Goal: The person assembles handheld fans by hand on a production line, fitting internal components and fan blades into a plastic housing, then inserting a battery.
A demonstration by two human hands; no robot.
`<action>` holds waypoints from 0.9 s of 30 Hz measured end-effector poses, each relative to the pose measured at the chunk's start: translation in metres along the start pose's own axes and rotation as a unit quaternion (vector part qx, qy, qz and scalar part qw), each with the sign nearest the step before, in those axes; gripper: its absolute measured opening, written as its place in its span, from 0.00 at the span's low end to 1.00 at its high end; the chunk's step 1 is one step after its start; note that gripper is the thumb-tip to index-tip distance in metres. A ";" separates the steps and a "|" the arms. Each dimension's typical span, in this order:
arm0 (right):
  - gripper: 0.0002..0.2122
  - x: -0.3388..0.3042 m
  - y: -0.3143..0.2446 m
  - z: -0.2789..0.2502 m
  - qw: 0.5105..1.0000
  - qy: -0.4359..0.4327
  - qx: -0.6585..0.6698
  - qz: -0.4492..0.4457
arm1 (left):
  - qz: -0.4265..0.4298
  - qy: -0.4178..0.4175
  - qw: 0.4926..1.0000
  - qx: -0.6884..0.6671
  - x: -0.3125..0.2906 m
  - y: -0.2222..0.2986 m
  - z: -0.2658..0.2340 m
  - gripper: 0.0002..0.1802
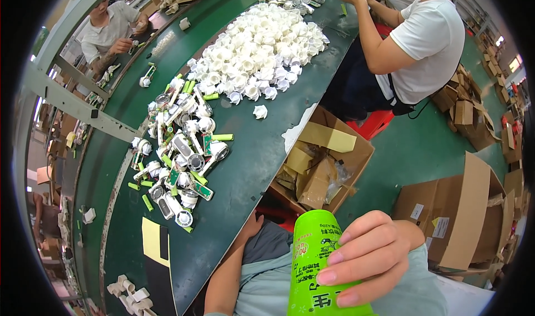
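Observation:
My right hand (370, 260) is wrapped around a bright green drink can (312, 260) with dark printing, held over my lap. Its printing appears upside down. My left hand (253, 225) rests low at the table's edge near my lap, with its fingers mostly out of sight. On the green table (239, 165) in front of me lies a heap of small white electronic assemblies (181, 154), with green battery cells and circuit boards among them. Behind it is a big pile of white plastic cup-shaped parts (256, 48), one of them lying apart.
An open carton (329, 160) with cardboard scraps stands beside the table, a larger open carton (446, 215) to the right. A co-worker in a white shirt (429, 42) sits at the far right of the table; another person (106, 34) works across. A metal frame (83, 104) crosses the left.

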State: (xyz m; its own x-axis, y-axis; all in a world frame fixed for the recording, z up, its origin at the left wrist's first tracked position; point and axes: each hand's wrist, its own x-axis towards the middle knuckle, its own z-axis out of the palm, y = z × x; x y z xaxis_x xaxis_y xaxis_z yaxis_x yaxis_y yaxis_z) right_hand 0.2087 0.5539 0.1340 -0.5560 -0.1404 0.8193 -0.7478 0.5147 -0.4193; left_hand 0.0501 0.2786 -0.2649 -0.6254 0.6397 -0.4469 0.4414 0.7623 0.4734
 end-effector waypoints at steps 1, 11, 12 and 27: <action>0.11 0.001 0.000 0.000 1.000 -0.002 0.000 -0.001 | 0.001 0.001 1.000 -0.002 0.001 -0.001 0.003 0.31; 0.13 0.016 0.002 0.000 1.000 -0.008 -0.015 -0.022 | -0.019 -0.058 0.994 0.088 0.012 -0.015 0.018 0.37; 0.14 0.018 0.003 -0.001 0.999 -0.010 -0.018 -0.025 | -0.008 -0.052 0.995 0.083 0.012 -0.017 0.019 0.38; 0.14 0.030 0.009 0.009 0.999 0.009 -0.018 -0.040 | -0.060 -0.134 0.989 0.033 0.013 -0.014 0.013 0.44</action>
State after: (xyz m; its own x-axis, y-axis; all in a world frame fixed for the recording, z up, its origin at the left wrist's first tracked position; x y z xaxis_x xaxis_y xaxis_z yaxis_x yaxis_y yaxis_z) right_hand 0.1816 0.5473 0.1516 -0.4888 -0.1669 0.8563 -0.7753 0.5332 -0.3386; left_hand 0.0440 0.2778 -0.2868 -0.4866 0.5405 -0.6864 0.4215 0.8334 0.3574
